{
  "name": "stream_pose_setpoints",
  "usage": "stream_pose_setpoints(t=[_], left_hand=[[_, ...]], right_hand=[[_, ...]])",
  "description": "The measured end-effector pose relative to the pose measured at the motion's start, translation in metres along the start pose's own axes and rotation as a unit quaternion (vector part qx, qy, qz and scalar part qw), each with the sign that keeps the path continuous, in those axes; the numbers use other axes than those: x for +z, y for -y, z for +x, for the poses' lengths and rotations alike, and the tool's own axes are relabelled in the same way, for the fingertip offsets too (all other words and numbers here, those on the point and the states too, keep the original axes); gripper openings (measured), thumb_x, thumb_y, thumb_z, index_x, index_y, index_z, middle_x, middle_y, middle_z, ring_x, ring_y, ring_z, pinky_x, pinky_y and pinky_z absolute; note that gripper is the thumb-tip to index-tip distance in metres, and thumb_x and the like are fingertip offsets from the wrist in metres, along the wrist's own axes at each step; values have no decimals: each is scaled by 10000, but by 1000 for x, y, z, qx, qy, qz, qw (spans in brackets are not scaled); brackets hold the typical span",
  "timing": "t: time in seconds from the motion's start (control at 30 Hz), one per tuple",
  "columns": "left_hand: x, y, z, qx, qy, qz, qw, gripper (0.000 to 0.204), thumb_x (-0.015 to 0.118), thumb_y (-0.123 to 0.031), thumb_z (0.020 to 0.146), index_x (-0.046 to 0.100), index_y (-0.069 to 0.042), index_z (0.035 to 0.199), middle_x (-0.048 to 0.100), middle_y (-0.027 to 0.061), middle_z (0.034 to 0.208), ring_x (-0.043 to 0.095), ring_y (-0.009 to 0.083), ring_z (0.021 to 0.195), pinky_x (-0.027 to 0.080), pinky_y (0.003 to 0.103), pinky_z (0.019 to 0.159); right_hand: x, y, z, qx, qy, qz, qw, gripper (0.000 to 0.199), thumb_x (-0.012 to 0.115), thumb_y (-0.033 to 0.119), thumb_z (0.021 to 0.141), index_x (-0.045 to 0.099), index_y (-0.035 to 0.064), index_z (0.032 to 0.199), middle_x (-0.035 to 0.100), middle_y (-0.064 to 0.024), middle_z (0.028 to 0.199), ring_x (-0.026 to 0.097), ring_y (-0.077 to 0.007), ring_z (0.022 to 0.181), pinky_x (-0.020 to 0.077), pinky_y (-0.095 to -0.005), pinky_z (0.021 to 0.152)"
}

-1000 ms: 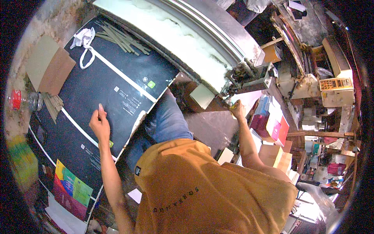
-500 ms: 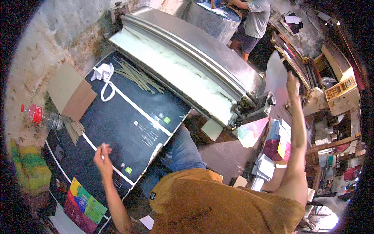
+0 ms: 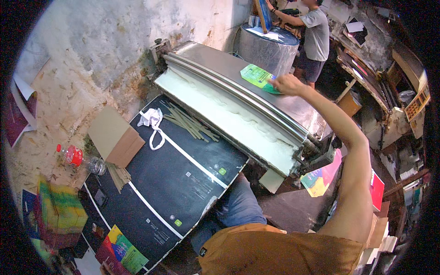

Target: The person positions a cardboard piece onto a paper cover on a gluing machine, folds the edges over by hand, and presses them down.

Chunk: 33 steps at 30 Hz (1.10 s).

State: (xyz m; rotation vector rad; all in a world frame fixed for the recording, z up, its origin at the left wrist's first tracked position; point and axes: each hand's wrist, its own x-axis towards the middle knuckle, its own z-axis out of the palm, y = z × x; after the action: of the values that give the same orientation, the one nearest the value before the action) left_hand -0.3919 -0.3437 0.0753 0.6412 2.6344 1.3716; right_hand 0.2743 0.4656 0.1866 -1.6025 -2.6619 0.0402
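My right hand [image 3: 289, 85] is closed on the edge of a green and yellow printed sheet [image 3: 255, 74], above the flat metal top of a roller machine [image 3: 204, 54]. Along the machine's front runs a long steel roller [image 3: 238, 94], with a trough of thick white paste [image 3: 215, 112] below it. Only a bit of my left hand [image 3: 106, 268] shows at the lower edge, beside a colourful printed sheet [image 3: 124, 250] on the black table [image 3: 169, 183]; its fingers are mostly cut off.
Thin grey-brown strips [image 3: 185, 120] and a white cloth [image 3: 150, 118] lie on the table. Brown boards [image 3: 117, 137] and a plastic bottle [image 3: 75, 156] stand at its left. Another person [image 3: 314, 39] works behind a wrapped drum [image 3: 266, 50]. A printed sheet [image 3: 323, 176] lies right of the machine.
My right hand has come from the far right, where it was by a pale blurred sheet, to above the machine top. My left hand has dropped to the lower edge. The view has shifted.
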Motion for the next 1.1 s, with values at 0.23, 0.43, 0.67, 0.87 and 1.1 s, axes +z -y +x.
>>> stream_pose_setpoints(t=[0.23,0.43,0.67,0.87,1.1], left_hand=[[45,-63,34,6,24,-2,1000,355,630,-251,1021,598,19,1249,670,155,1183,665,229,1025,559,338,874],[201,-225,67,240,194,10,951,175,653,-126,988,684,27,1066,697,72,1013,633,144,972,500,306,894],[513,-395,-13,275,379,-281,838,281,703,-247,970,714,-15,1128,746,94,1037,685,155,922,539,305,828],[611,-468,-76,188,337,-274,881,368,718,-328,944,729,26,1042,755,181,985,733,298,880,556,385,790],[621,-474,-92,44,432,-303,848,300,705,-266,957,737,33,954,673,47,772,564,149,705,459,330,662]], right_hand=[[35,13,67,112,11,-47,993,1090,356,839,910,229,-7,1585,472,-310,1476,481,-450,1371,380,-553,1140],[47,12,57,-101,22,-9,995,891,266,769,975,111,212,1652,111,-223,1688,111,-385,1564,125,-594,1245],[43,18,15,-196,29,-7,980,743,251,626,1051,135,200,1649,143,-213,1686,136,-371,1564,116,-562,1255],[31,40,8,-210,37,1,977,728,237,620,1052,146,213,1649,145,-200,1689,108,-365,1570,101,-574,1254],[50,38,6,-191,50,51,979,700,223,581,1067,177,189,1645,167,-150,1697,123,-331,1573,88,-563,1258]])
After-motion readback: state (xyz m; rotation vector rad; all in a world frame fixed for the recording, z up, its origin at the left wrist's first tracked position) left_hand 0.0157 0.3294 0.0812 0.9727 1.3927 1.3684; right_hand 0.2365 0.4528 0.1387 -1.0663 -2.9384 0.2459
